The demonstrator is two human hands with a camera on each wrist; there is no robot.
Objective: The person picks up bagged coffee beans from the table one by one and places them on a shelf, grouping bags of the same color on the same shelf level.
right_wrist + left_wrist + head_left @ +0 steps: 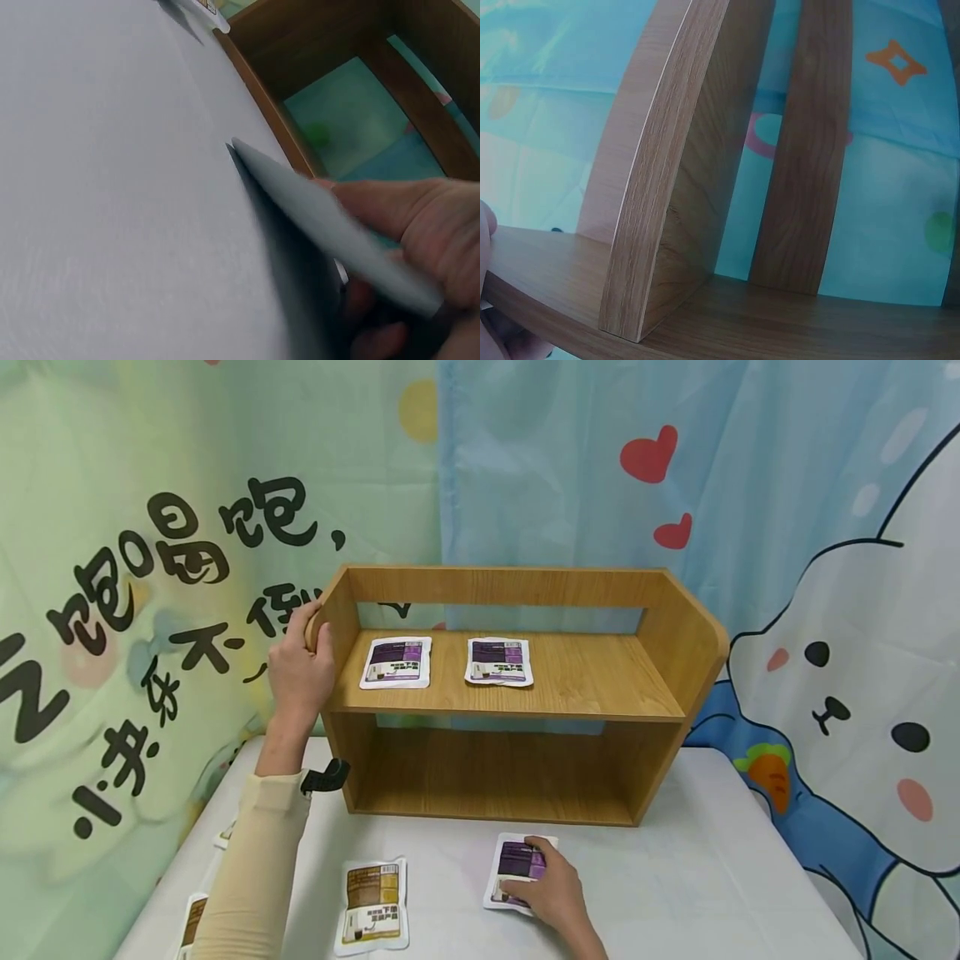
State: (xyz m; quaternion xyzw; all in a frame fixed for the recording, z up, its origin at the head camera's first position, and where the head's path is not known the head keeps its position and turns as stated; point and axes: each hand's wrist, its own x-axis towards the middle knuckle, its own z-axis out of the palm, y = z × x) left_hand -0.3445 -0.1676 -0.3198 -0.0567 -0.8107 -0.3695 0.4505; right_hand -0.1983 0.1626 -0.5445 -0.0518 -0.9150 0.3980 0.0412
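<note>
Fingers of the left hand (300,668) are curled round the upper edge of a side panel; those of the right hand (553,889) pinch a pouch. Contents, left to right:

– Green curtain (97,610), with black lettering; it hangs at the left.
– Brown pouch (195,920), on the desk (712,868) at its left side; partly hidden by the sleeve. Just above it, a corner of a further white-edged item (223,837), too covered to identify.
– Cream sleeve (251,868), on the left arm; a black piece (326,777) sits at the cuff.
– Wooden shelf unit (510,710), two-tiered, upright on the desk; its left panel is the one grasped by the left hand, thumb on the inner side.
– Brown-and-white pouch (372,906), flat on the desk, in front of the unit.
– Two purple-and-white pouches, on the upper tier, side by side and apart: one (395,662) near the left panel, the other (498,661) near the middle.
– Held pouch (513,860), purple and white, in front of the unit, between right thumb and fingers; tilted in the right wrist view. Whether its far edge touches the desk cannot be told.
– Blue curtain (555,460), with red hearts and a large white rabbit (840,677), behind and to the right.
</note>
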